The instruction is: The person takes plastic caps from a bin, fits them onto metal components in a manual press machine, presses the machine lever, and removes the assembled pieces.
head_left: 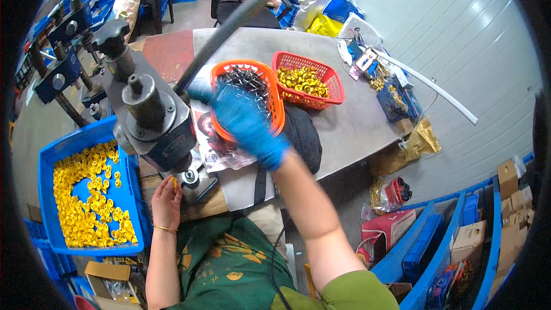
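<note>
Hands apart: my bare left hand (166,200) pinches small yellow piece (174,182) beside press (148,106); looks light, stiff, perhaps slick; I'd hold its sides. Gloved right hand (248,121) over dark pins (251,78) in orange basket (279,117); blurred, can't tell grip. Farther left, blue tray (131,181).

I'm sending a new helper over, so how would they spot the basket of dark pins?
On the big grey worktable, just right of the heavy metal press, sits an orange basket. The blue-gloved right hand is over it. Unlike the red basket next to it, which holds shiny gold pieces, it holds thin dark pins.
</note>
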### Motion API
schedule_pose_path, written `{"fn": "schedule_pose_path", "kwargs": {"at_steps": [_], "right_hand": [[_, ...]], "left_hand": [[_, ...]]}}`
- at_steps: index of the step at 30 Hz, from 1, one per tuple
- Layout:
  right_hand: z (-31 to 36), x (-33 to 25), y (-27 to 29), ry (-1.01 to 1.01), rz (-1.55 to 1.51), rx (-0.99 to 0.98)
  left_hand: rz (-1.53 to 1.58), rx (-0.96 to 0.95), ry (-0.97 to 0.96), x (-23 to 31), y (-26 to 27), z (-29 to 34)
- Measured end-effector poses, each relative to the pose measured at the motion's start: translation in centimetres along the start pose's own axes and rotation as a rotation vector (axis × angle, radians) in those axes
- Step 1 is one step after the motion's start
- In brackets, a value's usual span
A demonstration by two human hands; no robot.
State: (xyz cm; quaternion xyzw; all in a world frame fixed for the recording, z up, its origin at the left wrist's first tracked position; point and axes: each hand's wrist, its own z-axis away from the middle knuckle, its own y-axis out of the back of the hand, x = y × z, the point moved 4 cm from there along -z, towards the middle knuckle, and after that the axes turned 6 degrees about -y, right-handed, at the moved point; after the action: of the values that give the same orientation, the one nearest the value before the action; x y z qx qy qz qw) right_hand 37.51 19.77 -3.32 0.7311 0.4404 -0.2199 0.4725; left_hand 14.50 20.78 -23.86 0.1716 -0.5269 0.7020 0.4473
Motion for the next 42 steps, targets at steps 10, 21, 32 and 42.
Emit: {"fn": "schedule_pose_path", "kwargs": {"at_steps": [10,21,32,42], "right_hand": [[8.4,9.0,-17.5,-0.341,0.018,-0.077],[8.3,6.3,-13.0,-0.475,-0.002,-0.003],[5.5,6.4,-17.1,-0.097,0.239,-0.191],[4.9,4.8,-12.3,-0.313,0.333,-0.234]], "left_hand": [[-0.523,0.045,-0.301,1.7,3.0,-1.0],[-1.093,-0.202,-0.793,2.0,-0.5,0.1],[-0.937,-0.024,-0.558,3.5,2.8,1.3],[-0.883,-0.108,-0.607,3.6,2.0,2.0]]}}
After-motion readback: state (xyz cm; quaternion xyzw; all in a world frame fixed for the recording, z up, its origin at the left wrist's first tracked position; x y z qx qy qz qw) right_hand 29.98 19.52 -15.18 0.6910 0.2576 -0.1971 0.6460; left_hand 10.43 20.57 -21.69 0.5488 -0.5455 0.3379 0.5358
